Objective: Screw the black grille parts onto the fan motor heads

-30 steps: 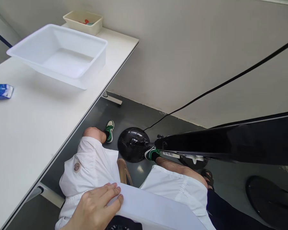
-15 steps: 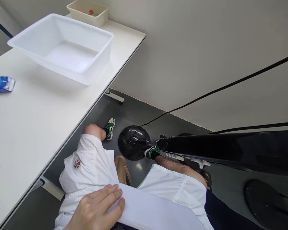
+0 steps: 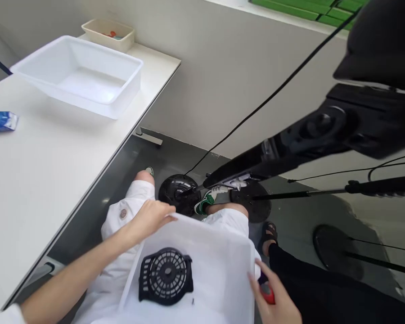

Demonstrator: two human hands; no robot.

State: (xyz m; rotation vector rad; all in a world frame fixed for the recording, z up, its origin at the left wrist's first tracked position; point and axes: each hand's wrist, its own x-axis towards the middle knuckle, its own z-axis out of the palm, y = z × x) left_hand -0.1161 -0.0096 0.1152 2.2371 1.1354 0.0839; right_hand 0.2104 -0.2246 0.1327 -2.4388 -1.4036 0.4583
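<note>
A white plastic tub [image 3: 219, 265] rests on the lap, tilted toward me. Inside it lies a round black plastic grille cover [image 3: 167, 275], and a tiny dark piece [image 3: 193, 301], perhaps a screw, is beside it. My left hand [image 3: 155, 215] grips the tub's far left rim with bent fingers. At the right wall, my right hand [image 3: 273, 292] pinches the rim between thumb and fingers. A red and dark object [image 3: 267, 293], partly hidden, sits in the right palm; its kind is unclear.
The white table [image 3: 54, 180] at left bears another white tub [image 3: 128, 90], a cream bin [image 3: 123, 44] with small coloured items, and a blue carton [image 3: 2, 121]. A black stand [image 3: 273, 157] with a cable leans across the right. Another person's dark-clothed leg [image 3: 297, 279] is at right.
The tub on the lap has come into view with its inside showing, and my right hand has appeared. My left hand has moved up and forward. The view has shifted, showing more stand.
</note>
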